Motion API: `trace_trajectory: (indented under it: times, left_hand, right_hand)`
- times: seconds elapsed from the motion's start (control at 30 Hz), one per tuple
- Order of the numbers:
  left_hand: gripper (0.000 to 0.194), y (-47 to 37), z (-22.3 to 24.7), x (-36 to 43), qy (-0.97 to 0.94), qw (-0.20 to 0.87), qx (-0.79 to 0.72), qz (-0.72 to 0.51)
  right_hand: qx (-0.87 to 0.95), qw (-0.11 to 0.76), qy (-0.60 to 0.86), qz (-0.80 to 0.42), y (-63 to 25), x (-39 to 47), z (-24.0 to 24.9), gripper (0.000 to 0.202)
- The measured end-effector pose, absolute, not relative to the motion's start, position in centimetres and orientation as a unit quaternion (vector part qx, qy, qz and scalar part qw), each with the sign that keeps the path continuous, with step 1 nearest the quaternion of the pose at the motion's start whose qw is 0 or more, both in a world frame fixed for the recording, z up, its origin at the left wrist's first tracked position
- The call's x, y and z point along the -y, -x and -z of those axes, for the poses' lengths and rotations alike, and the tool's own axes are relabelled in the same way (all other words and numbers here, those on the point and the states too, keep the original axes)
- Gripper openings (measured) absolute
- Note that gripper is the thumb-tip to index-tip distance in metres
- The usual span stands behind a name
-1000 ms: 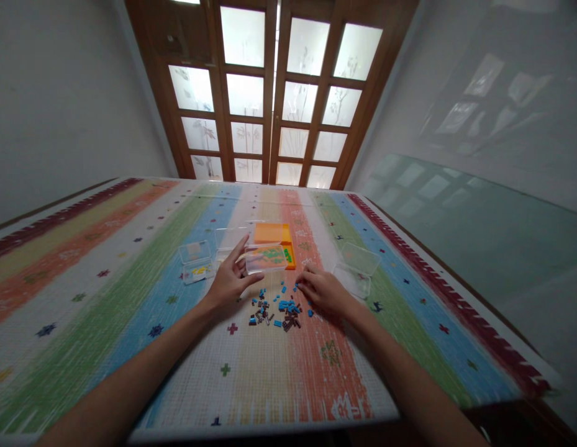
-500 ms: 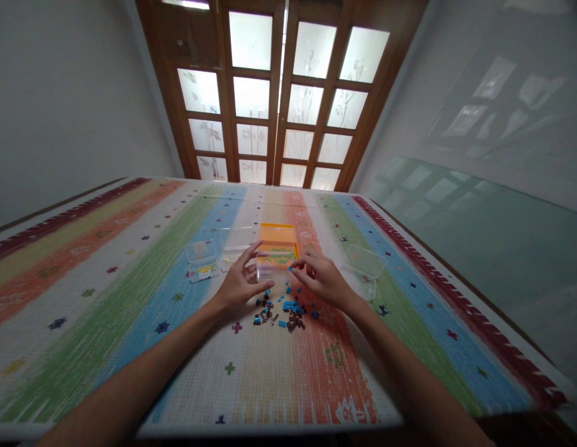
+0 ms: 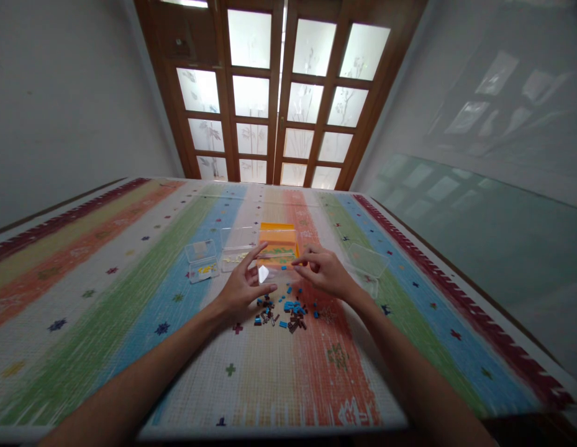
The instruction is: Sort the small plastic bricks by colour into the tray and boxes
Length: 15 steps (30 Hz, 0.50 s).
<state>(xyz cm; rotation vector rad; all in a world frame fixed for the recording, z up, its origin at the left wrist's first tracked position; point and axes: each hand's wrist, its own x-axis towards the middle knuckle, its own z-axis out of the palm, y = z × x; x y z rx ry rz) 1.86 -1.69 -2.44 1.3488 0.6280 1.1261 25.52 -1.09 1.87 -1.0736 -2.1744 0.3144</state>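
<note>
Centrally, a clear plastic box (image 3: pixel 274 278) sits tilted above the striped tablecloth (image 3: pixel 195 379), with a small blue brick (image 3: pixel 284 267) showing against it. The left hand (image 3: pixel 240 287) grips the box's left end, thumb and fingers spread around it. At its right end is the right hand (image 3: pixel 329 272), thumb and forefinger drawn close together; whether they pinch anything, I cannot tell. Loose blue bricks (image 3: pixel 294 307) and brown bricks (image 3: pixel 296 323) lie nearer the person. Beyond the box stands an open orange case (image 3: pixel 277 233); farther left, an open clear case (image 3: pixel 201 251) contains yellow pieces (image 3: pixel 206 270).
</note>
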Motion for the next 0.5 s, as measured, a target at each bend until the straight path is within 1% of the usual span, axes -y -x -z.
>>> trace_trajectory:
  times: [0.1,0.27,0.33,0.43,0.5]
  left_hand:
    - [0.097,-1.8,2.5,1.5,-0.575,0.589,-0.277,-0.496]
    - [0.091,-1.6,2.6,1.3,-0.585,0.567,-0.289,-0.502]
    - [0.087,-1.5,2.5,1.4,-0.595,0.551,-0.301,-0.502]
    - [0.084,-1.4,2.4,1.5,-0.596,0.538,-0.313,-0.508]
    - [0.083,-1.3,2.4,1.5,-0.592,0.539,-0.319,-0.507]
  right_hand:
    - [0.833,0.339,0.413,-0.14,-27.0,1.4,-2.0,0.015]
    - [0.868,0.206,0.402,-0.207,-27.8,1.6,-0.9,0.013]
    - [0.875,0.169,0.396,-0.219,-27.6,1.6,-0.3,0.012]
    - [0.878,0.143,0.397,-0.226,-27.3,1.5,0.4,0.012]
    - [0.877,0.147,0.401,-0.219,-27.3,1.4,0.5,0.013]
